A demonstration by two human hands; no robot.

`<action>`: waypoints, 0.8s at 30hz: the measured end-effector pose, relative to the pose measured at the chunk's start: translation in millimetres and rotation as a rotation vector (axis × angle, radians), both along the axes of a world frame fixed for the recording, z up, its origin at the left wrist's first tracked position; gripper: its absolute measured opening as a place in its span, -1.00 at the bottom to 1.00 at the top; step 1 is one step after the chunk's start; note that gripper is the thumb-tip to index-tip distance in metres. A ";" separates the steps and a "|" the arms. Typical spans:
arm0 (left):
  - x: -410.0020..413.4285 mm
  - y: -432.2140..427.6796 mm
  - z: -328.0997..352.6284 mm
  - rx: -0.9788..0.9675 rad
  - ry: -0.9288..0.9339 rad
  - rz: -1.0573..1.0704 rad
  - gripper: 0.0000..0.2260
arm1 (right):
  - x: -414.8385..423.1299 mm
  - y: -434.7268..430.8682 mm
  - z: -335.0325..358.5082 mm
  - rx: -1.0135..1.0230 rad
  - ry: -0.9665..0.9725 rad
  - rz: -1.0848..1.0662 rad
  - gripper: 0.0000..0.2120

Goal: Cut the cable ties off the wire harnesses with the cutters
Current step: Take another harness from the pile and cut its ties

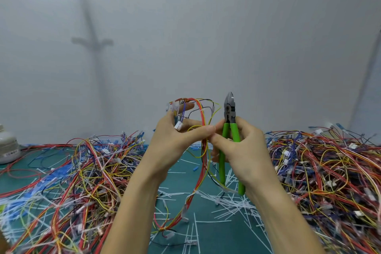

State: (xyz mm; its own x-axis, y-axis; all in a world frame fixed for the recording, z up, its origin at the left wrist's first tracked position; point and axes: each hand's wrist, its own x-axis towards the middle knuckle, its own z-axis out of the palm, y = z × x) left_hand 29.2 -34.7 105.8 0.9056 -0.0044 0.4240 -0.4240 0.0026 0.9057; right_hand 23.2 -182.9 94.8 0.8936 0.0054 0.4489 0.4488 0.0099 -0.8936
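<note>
My left hand (175, 142) holds up a wire harness (203, 150) of red, yellow and black wires, pinching it between thumb and fingers; a white connector (178, 125) sits by the fingers. The harness loops above the hand and hangs down to the mat. My right hand (239, 148) grips the green-handled cutters (229, 130), jaws pointing up and closed, just right of the harness. The right thumb and forefinger also touch the wires where the left thumb pinches them. A white cable tie (201, 111) wraps the red wires near the top.
Large tangles of coloured harnesses lie on the left (82, 181) and right (329, 171) of the green mat (185, 163). Cut white cable ties (231, 202) litter the mat between them. A white container (8, 146) stands at the far left. A pale wall rises behind.
</note>
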 end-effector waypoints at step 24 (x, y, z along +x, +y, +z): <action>5.8 -4.5 -2.6 -0.277 0.099 -0.018 -0.68 | 1.8 -3.1 -2.0 -0.071 -0.058 -0.270 -0.87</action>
